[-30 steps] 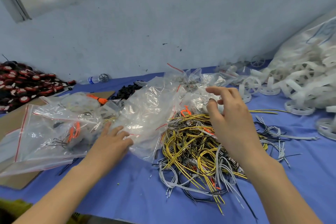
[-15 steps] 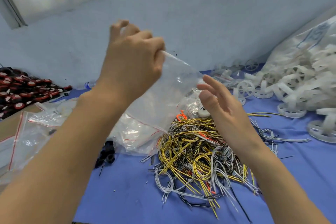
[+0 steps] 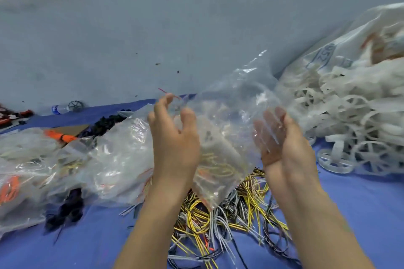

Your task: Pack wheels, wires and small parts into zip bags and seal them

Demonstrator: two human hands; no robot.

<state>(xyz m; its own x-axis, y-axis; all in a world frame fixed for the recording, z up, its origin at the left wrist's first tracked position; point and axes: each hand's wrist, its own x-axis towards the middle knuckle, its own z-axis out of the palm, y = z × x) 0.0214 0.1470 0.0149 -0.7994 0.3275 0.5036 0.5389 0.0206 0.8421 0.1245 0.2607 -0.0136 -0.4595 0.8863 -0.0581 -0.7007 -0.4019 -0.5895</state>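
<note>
We are pinching a crinkly clear zip bag (image 3: 227,120) with our left hand (image 3: 175,137) | right hand (image 3: 282,140) lying flat, fingers straight, under its film | tangled wires (image 3: 229,214) below

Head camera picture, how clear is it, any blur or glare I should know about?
Head view: soft all over with motion blur, worst on the clear zip bag and both hands, left and right; white glare patches on the bag and on the bag pile at left; the wires are smeared; wide-angle bending shows at the edges, where the wheel heap leans.
</note>
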